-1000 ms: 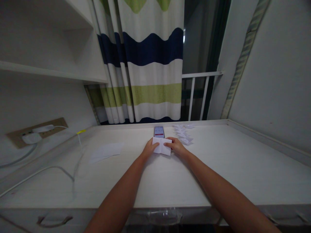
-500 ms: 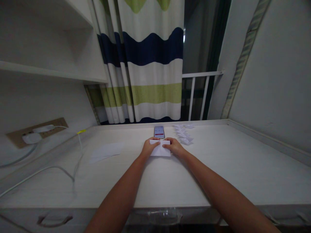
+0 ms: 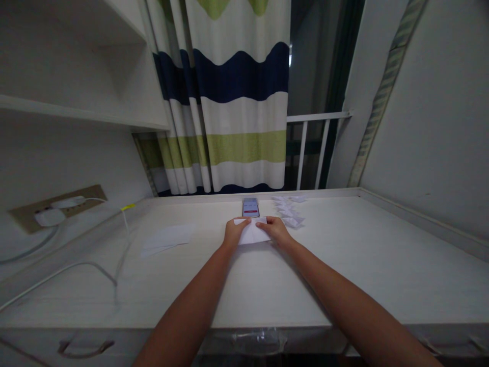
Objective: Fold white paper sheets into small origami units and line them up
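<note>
Between my two hands is a white sheet of folded paper point(image 3: 252, 234), slightly tilted, with a crease near its middle. My left hand point(image 3: 234, 232) grips its left side, thumb on top and fingers behind. On the right side, my right hand point(image 3: 277, 229) pinches the paper the same way. Just beyond the paper's top edge lies a phone point(image 3: 250, 206) with its screen lit. Several folded white paper pieces point(image 3: 289, 211) sit in a row to the right of the phone.
Flat white paper sheets point(image 3: 168, 238) lie on the white desk point(image 3: 267, 295) at left. A cable point(image 3: 87, 263) runs over the desk's left side toward a wall socket with plugs point(image 3: 51, 216). A striped curtain point(image 3: 244, 117) hangs behind the desk.
The paper has tilted a little, its lower right corner rising, and both hands have shifted slightly. My hands keep hold of it throughout.
</note>
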The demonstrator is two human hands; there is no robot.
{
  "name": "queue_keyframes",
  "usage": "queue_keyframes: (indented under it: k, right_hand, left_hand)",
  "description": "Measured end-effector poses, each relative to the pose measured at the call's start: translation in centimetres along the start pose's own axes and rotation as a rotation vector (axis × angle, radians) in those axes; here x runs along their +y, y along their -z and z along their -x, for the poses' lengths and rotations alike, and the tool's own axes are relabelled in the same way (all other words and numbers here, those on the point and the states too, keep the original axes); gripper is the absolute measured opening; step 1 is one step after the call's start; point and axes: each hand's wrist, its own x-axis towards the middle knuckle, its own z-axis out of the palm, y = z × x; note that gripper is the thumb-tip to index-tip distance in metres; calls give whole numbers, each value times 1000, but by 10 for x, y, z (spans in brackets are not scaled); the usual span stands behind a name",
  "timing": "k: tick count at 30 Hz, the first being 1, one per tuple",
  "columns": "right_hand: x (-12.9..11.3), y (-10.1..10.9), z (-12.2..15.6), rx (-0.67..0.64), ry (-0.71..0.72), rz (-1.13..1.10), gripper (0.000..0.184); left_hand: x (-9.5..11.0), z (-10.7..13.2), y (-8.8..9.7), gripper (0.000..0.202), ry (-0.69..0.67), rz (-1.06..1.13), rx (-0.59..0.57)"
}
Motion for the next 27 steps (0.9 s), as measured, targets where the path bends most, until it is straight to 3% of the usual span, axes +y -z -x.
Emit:
queue_keyframes:
  k: [11, 15, 23, 27]
  right_hand:
    - [8, 4, -5, -3, 46, 129, 23]
    - [8, 4, -5, 0, 75, 188, 24]
    - [3, 4, 0, -9, 347, 472, 25]
    - [-2, 3, 5, -13, 484, 621, 24]
  left_hand:
    - [-4, -4, 1, 21, 171, 20, -1]
    - [-5, -4, -1, 16, 148, 7, 13]
    - [-6, -4, 0, 17, 210, 56, 64]
    - [-6, -5, 0, 18, 244, 144, 8]
